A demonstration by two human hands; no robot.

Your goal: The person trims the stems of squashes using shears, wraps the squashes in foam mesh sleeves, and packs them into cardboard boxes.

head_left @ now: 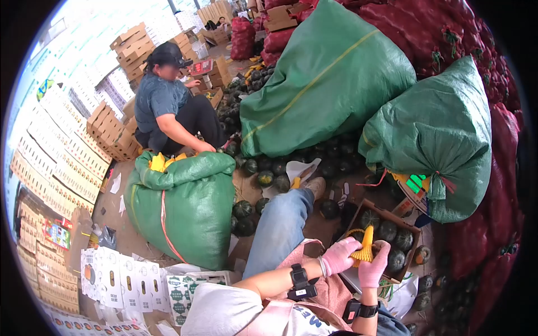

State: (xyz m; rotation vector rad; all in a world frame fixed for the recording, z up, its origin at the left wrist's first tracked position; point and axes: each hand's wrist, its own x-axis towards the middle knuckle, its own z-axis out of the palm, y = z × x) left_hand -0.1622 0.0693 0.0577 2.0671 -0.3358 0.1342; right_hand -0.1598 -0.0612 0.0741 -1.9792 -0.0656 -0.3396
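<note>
My left hand (341,255), in a pink glove, is closed on the lower edge of a yellow foam net sleeve (367,238). On its other side, my right hand (374,264), gloved the same way, pinches the sleeve too. The sleeve stands narrow end up and flares between the fingers; I cannot tell whether anything is inside. Just beyond the hands sits an open cardboard box (412,263) holding several dark green squashes (386,231). Another yellow net ring (353,232) shows at the box's left side.
A large green sack (185,221) of yellow nets stands left; two more green sacks (330,84) (443,134) lie ahead. Loose squashes (265,178) cover the floor. A co-worker (174,106) squats at upper left. Sticker sheets (182,297) and stacked cartons (56,151) are at left.
</note>
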